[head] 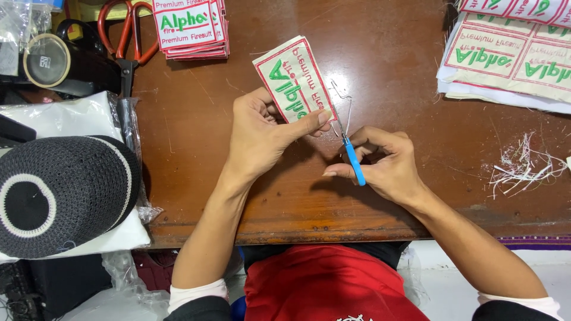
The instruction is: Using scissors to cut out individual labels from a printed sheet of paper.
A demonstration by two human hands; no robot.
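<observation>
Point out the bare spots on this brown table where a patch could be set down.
Bare wood lies between the patch stack and the uncut patch sheets, above the held patch. Another strip runs along the near table edge, below the left hand and right hand. Crowded: thread scraps at right, red-handled scissors and knitted cap at left.

The left hand [262, 134] covers the lower corner of the patch [294, 79]. The fingers of the right hand [383, 163] hide part of the blue handle [354, 161] of the thread tool. The sheet of uncut patches [511, 56] is cut off by the right edge, and the scissors [126, 35] by the top edge.
</observation>
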